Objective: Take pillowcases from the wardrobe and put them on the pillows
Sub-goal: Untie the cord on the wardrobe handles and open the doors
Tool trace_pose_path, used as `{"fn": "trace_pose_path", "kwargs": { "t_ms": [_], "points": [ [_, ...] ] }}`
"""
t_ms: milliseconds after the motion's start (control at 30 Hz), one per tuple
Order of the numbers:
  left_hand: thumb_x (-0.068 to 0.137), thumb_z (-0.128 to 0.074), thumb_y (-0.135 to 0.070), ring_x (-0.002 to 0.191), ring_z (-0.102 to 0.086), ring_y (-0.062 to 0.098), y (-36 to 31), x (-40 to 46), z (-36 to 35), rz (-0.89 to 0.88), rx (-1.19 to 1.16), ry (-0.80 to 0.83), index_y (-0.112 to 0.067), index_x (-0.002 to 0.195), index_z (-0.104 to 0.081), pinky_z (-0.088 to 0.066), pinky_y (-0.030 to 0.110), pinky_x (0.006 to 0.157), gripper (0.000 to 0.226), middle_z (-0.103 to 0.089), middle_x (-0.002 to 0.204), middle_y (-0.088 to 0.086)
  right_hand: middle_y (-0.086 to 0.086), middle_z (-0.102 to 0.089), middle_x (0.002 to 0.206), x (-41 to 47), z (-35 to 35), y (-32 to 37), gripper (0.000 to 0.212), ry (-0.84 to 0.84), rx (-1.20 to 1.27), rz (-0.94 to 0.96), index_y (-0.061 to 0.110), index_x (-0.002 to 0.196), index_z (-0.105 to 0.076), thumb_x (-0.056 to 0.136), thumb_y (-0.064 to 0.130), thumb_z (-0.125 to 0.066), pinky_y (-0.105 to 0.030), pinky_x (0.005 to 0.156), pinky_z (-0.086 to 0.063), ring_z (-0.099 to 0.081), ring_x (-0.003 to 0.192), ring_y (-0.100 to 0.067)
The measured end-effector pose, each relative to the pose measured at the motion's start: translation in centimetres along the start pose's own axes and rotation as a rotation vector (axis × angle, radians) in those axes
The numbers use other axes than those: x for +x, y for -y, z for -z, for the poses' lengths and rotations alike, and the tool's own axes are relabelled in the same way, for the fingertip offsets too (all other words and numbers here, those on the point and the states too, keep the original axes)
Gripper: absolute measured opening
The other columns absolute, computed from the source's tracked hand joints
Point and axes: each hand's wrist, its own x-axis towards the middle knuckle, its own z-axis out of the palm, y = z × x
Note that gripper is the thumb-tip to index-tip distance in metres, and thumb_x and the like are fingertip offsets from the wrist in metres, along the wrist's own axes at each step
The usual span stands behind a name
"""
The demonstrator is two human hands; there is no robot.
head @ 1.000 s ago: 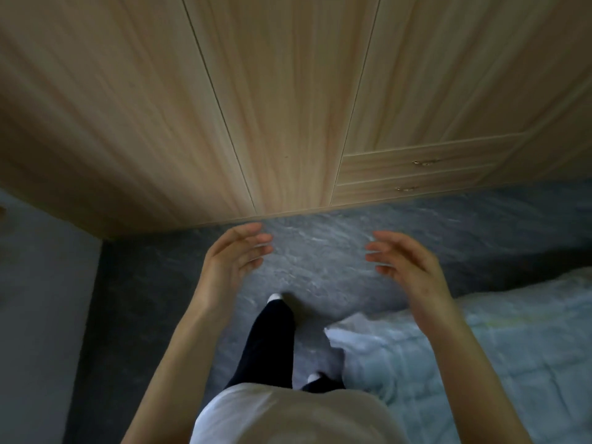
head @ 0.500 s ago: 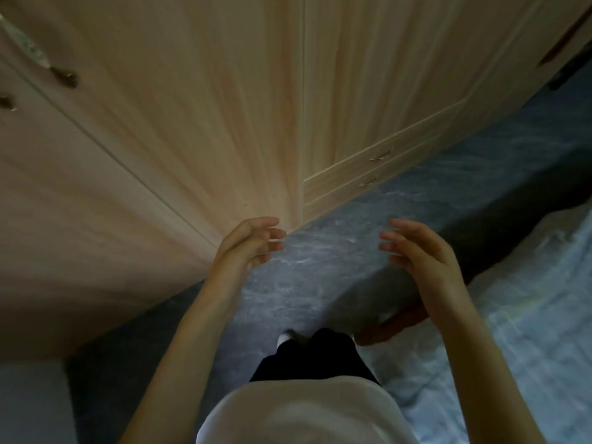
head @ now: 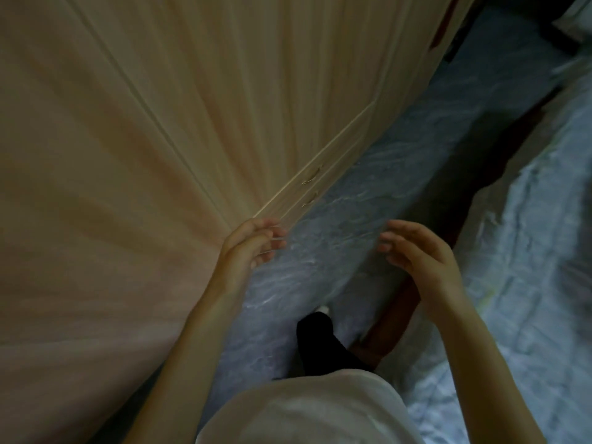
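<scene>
- Both hands hovering empty over the floor, palms facing each other, fingers loosely curved and relaxed: left hand just beside the wardrobe, right hand nearer the bed.
- Standing between wardrobe and bed, one dark-trousered leg stepping forward.
- Showing only closed wardrobe doors and two drawers with small handles; pillowcases not visible.

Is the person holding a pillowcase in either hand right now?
No, the left hand and right hand hang loosely curled and empty beside the shut wardrobe.
</scene>
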Motion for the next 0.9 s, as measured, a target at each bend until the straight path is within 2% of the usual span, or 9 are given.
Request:
{"fn": "trace_pose_path", "kwargs": {
  "t_ms": [167,333,600,800,900],
  "points": [
    [0.090,-0.045,-0.006,0.079,-0.065,0.009,-3.4,6.4,-4.8,-0.053,0.004,0.092,-0.018,0.094,-0.064,-0.051,0.013,0.068,0.022,-0.069,0.088,0.001,-0.002,-0.066,0.087,6.0,2.8,3.3,0.023,-0.024,-0.014,0.030,0.024,0.093,-0.063,0.089,0.004,-0.051,-0.027,0.075,-0.045,-0.063,0.077,-0.013],
    [0.090,-0.043,-0.004,0.072,-0.065,0.004,-5.0,11.4,-8.6,-0.030,-0.005,0.132,-0.016,0.094,-0.062,-0.050,0.011,0.063,0.023,-0.067,0.087,0.002,-0.001,-0.066,0.087,10.7,4.6,5.5,0.024,-0.065,-0.010,0.027,0.024,0.093,-0.062,0.090,0.004,-0.049,-0.024,0.073,-0.045,-0.062,0.074,-0.010],
    [0.089,-0.045,-0.004,0.076,-0.064,0.009,-7.0,20.8,-14.7,0.006,-0.010,0.205,-0.017,0.091,-0.064,-0.051,0.015,0.067,0.023,-0.072,0.079,-0.003,-0.004,-0.063,0.084,19.1,6.5,8.1,0.022,-0.098,0.039,0.054,0.022,0.090,-0.061,0.088,0.002,-0.052,-0.028,0.075,-0.044,-0.059,0.075,-0.018],
    [0.090,-0.043,-0.003,0.073,-0.065,0.006,-10.4,31.0,-20.6,-0.034,0.014,0.285,-0.018,0.091,-0.063,-0.048,0.017,0.070,0.025,-0.072,0.076,-0.006,0.001,-0.067,0.082,28.3,9.9,10.1,0.023,-0.205,0.031,0.083,0.026,0.089,-0.063,0.087,0.005,-0.054,-0.023,0.072,-0.047,-0.063,0.073,-0.012],
    [0.090,-0.043,-0.005,0.077,-0.064,0.008,-12.5,35.3,-23.6,-0.049,0.021,0.314,-0.019,0.091,-0.063,-0.047,0.018,0.071,0.025,-0.072,0.078,-0.007,0.005,-0.069,0.079,32.6,11.1,11.7,0.023,-0.209,0.021,0.092,0.027,0.088,-0.064,0.088,0.006,-0.055,-0.026,0.073,-0.047,-0.064,0.072,-0.011]
  ]
}}
